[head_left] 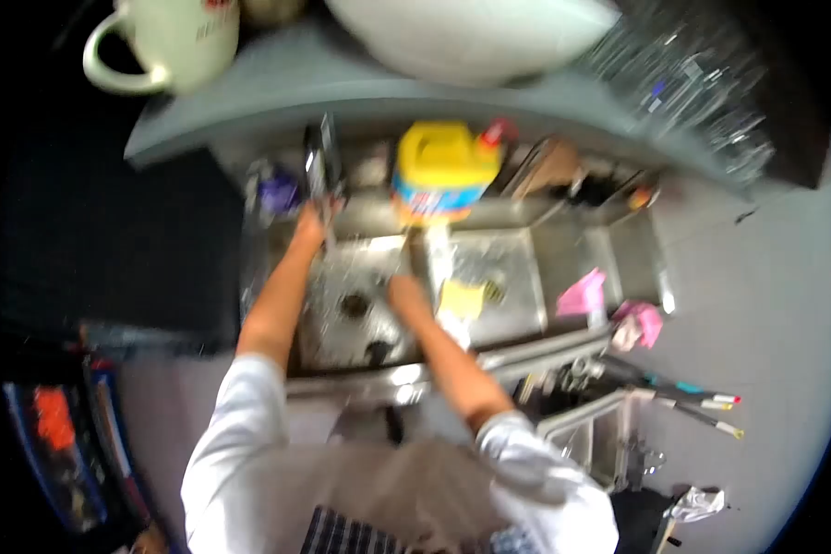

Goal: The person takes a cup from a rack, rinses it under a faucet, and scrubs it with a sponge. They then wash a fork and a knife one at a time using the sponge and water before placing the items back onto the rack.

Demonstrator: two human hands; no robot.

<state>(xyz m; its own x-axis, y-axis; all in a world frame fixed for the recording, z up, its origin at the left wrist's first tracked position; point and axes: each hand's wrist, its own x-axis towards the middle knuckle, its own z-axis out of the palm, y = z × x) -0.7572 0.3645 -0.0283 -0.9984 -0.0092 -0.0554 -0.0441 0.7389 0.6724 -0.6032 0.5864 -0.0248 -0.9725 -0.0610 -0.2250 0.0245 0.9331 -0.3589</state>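
Note:
My left hand [312,222] is at the lower end of the metal faucet [316,162], its blurred fingers seemingly wrapped round it. A thin streak, perhaps water, drops below the faucet into the left sink basin [328,337], whose floor looks wet around a dark drain [354,306]. My right hand [403,294] reaches down at the right side of that basin, beside the divider. Motion blur hides its fingers, and nothing in them can be made out. Right of it, a yellow sponge or cloth [462,300] lies in the middle basin.
Behind the sink stands a yellow jug [443,166] with a blue label. A grey shelf [286,78] overhead carries a mug [180,46], a white bowl [471,32] and glassware [697,83]. Pink cloths [582,294] hang at the right. Handled tools [683,395] stick out below.

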